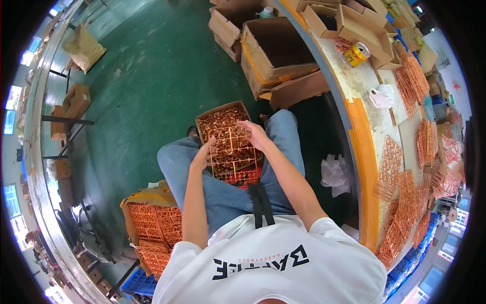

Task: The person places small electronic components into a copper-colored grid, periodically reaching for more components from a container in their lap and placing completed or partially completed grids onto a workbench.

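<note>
Left hand [203, 156] and right hand [255, 135] pinch opposite edges of orange plastic grid frame [234, 147], held over lap. Beneath it, cardboard box [202, 123] of small orange parts on knees. Right: worktop [362, 147] with stacked orange frames [405, 202].

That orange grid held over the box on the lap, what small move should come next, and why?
Probably a twist or snap of the orange grid to free its pieces. Both the left hand and the right hand grip it by opposite edges, right above the cardboard box of loose copper-coloured bits, so they would drop straight in.
</note>
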The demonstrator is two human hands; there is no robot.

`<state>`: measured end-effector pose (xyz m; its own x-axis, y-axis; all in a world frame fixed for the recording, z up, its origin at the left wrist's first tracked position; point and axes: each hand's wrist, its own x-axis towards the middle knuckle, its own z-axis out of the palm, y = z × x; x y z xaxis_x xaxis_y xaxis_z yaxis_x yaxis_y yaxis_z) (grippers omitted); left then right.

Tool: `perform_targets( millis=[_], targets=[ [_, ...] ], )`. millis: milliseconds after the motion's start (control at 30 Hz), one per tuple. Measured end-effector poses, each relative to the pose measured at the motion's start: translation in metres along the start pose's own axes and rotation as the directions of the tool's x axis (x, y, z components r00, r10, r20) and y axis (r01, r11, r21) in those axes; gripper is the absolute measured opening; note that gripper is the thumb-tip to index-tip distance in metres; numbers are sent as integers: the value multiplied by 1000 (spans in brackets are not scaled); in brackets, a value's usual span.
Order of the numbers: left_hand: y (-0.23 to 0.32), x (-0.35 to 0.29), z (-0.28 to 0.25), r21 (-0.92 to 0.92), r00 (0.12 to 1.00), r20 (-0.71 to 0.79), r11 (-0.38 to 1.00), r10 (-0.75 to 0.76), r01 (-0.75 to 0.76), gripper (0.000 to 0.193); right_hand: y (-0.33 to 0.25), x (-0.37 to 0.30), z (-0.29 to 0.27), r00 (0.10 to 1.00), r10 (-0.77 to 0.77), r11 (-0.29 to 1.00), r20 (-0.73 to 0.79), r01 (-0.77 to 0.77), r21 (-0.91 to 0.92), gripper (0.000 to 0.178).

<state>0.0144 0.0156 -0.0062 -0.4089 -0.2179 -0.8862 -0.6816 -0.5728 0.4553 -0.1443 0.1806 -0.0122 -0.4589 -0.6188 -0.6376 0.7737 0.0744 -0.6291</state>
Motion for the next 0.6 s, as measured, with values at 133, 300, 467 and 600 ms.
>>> perform_targets(
  millis=[133,300,467,600],
  targets=[
    [3,-15,1,47,849,529,999,-8,-20,47,-1,12,-26,954,-294,892,57,252,376,25],
    [-6,-5,-18,-257,908,115,895,403,-364,35,4,-26,-14,997,-55,997,45,53,51,42],
    [0,8,-4,-287,838,203,849,507,-444,36,26,-111,7,988,-141,988,65,144,-48,25],
    [6,-10,31,-298,834,441,931,332,-212,50,7,-164,-4,935,-350,902,-50,323,-288,24]
  ],
)
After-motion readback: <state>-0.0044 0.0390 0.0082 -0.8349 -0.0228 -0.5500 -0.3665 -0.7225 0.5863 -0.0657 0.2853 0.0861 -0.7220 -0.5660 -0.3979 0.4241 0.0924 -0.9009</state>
